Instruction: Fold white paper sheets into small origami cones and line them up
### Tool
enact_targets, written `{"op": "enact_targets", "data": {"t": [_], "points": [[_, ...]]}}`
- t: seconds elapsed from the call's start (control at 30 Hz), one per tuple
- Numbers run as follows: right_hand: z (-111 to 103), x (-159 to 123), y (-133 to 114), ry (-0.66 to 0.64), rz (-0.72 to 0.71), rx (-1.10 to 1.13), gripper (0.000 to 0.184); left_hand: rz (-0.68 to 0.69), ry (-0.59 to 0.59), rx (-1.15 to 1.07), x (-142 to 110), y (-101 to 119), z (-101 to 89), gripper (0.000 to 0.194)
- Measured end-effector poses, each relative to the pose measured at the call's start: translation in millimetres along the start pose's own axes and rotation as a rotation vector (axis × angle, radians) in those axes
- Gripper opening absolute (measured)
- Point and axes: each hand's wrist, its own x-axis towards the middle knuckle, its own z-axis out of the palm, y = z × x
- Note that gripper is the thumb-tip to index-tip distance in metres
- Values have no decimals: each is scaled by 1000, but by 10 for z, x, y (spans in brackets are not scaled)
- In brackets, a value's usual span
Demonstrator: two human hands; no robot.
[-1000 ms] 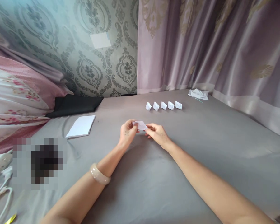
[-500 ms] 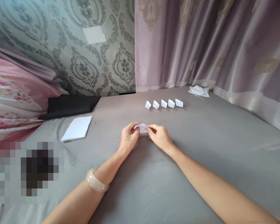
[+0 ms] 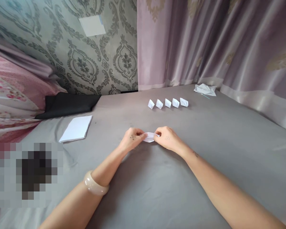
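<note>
Between my hands is a small piece of folded white paper (image 3: 149, 137), spread sideways into a narrow, boat-like shape. My left hand (image 3: 132, 139) pinches its left end between thumb and fingers, and my right hand (image 3: 167, 137) pinches the right end the same way. Both hands are closed, held low over the grey sheet (image 3: 143, 181). Beyond them stands a row of several small folded paper shapes, the leftmost one (image 3: 151, 104) nearly straight ahead and the rightmost one (image 3: 184, 102) a little wider.
A stack of white paper (image 3: 76, 128) lies at the left, with a folded black cloth (image 3: 69, 105) behind it. At the far right rests a crumpled pile of white paper (image 3: 205, 89) near the purple curtain (image 3: 171, 41). A blurred patch covers the lower left.
The folded paper is now pulled out wider and flatter between my hands, with the right hand shifted slightly right. The view has tilted slightly.
</note>
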Motion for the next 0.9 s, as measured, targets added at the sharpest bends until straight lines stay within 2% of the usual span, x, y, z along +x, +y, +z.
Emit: {"op": "enact_targets", "data": {"t": [0.1,0.2,0.33,0.43,0.57,0.67,0.77,0.9], "points": [[-23,-8,-11,-56,40,-37,11,49,-112,-24,45,17,-8,24],[-15,1,-18,-39,19,-73,12,73,-171,0,85,23,2,22],[-10,36,-19,-31,-99,-53,13,96,-164,90,101,29,-3,21],[-12,58,-19,-112,-107,-20,16,137,-148,194,86,53,-22,20],[-27,75,-13,-132,-102,-42,13,137,-161,278,60,106,-34,16],[-73,95,-40,-184,-89,-68,13,262,-154,412,45,152,-37,17],[-138,120,-106,-283,-87,-161,14,435,-223,611,20,211,-55,21],[-169,117,-183,-342,-152,-342,15,540,-291,854,-61,315,-58,21]]}}
